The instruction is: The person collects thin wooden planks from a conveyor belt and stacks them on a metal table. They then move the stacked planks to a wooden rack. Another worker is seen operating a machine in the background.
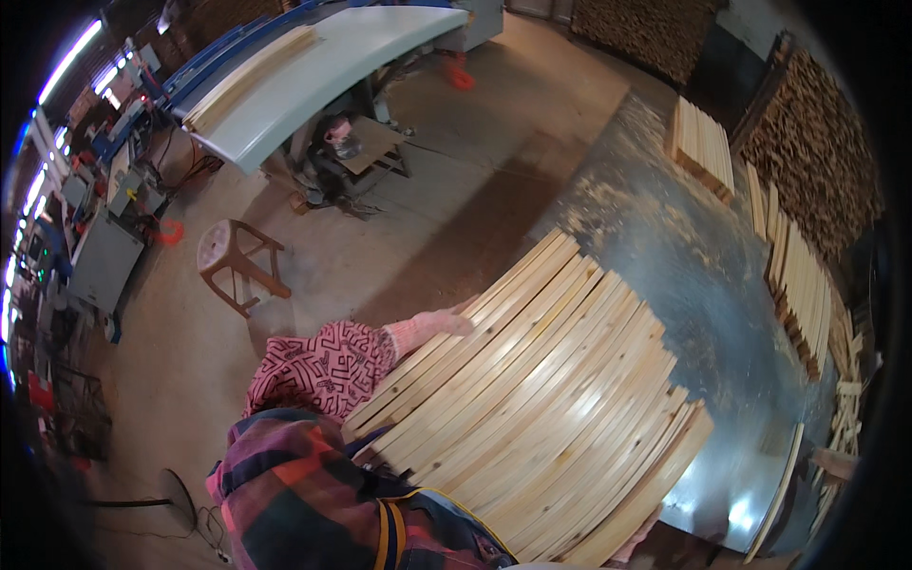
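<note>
A wide row of pale wooden strips [532, 389] lies side by side in front of my body, its far ends over a grey metal tabletop. My left hand [445, 325], in a pink knitted glove or cuff, presses against the outer left strip with its fingers reaching around that edge. The forearm above it wears a pink and black patterned sleeve [323, 366]. At the opposite edge, a small pink part of my right hand [638, 538] shows beneath the last strip, gripping that side; its fingers are hidden. The strips are held between both hands.
Sawdust covers part of the metal tabletop [703, 285]. More strips [701, 147] are stacked along its far right side, with another row [796, 285] nearer. A plastic stool [233, 256] stands on the floor at left. Beyond it is a white-topped machine table [332, 71] carrying wooden strips.
</note>
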A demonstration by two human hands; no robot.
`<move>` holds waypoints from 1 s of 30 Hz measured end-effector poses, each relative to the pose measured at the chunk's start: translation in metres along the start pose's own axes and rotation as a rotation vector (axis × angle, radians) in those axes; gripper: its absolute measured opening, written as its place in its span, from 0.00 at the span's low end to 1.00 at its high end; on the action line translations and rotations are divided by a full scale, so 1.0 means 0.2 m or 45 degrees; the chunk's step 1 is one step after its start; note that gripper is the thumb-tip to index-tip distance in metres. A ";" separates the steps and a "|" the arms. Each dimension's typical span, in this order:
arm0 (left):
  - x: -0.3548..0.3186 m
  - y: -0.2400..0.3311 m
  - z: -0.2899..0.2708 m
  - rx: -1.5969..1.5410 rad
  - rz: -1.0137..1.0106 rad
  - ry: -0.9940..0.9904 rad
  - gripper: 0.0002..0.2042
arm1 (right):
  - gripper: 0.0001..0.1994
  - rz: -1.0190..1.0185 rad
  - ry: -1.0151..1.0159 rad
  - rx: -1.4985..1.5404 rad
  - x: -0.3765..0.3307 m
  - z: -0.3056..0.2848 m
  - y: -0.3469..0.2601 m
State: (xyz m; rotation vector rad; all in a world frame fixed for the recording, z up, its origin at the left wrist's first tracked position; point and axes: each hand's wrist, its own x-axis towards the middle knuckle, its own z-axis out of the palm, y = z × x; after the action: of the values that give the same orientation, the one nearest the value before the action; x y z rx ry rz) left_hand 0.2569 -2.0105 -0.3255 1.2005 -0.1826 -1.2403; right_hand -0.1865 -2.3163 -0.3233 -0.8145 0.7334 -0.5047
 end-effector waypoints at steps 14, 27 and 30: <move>-1.27 0.50 -1.00 -0.633 0.362 0.127 0.28 | 0.36 -0.063 -0.131 -0.294 0.20 1.65 0.09; -1.35 1.21 -1.94 -0.505 0.860 0.070 0.34 | 0.37 -0.156 -0.453 -0.418 0.95 2.82 0.18; -1.23 1.57 -2.19 -0.340 0.794 0.243 0.33 | 0.37 -0.185 -0.465 -0.398 1.21 3.09 0.27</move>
State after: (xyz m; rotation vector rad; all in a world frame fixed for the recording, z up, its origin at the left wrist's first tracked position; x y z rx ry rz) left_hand 0.6530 -1.6030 -0.1554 0.9212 -0.2206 -0.5803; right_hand 0.4401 -2.1537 -0.1701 -1.2213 0.4194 -0.3591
